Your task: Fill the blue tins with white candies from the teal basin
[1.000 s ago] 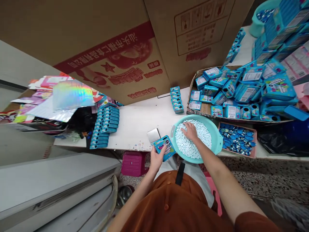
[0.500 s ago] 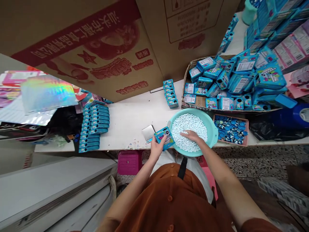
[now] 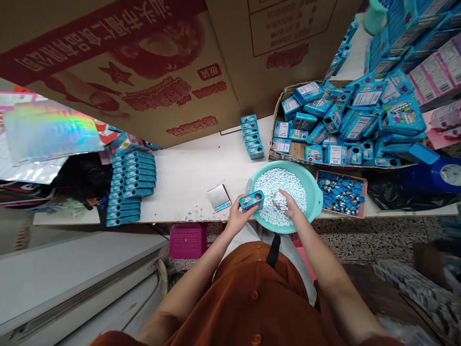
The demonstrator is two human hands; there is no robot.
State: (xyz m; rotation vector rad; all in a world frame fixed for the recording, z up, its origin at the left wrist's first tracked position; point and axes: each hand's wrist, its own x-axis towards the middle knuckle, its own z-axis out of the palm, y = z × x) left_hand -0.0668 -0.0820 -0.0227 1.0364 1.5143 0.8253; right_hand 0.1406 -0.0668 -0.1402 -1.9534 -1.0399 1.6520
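My left hand (image 3: 238, 216) grips a small blue candy box (image 3: 252, 201) at the left rim of a turquoise basin (image 3: 314, 185). The box is tilted so that its end with a dark round hole shows. White candies (image 3: 277, 180) fill much of the basin. My right hand (image 3: 291, 205) is in the basin, its fingers curled round a handful of these candies, close to the box. Left of my left hand, a small pocket scale (image 3: 218, 197) with a silver plate lies on the white table.
A carton (image 3: 275, 156) heaped with blue boxes stands behind the basin, and a pink tray (image 3: 363, 192) of blue-and-silver caps sits to its right. A short row of boxes (image 3: 252, 137) and stacked boxes (image 3: 131, 187) stand further left. A large cardboard box (image 3: 230, 62) walls off the back.
My left hand has turned the box from its broad face to its holed end and brought it nearer the basin. My right hand has lifted and curled round candies.
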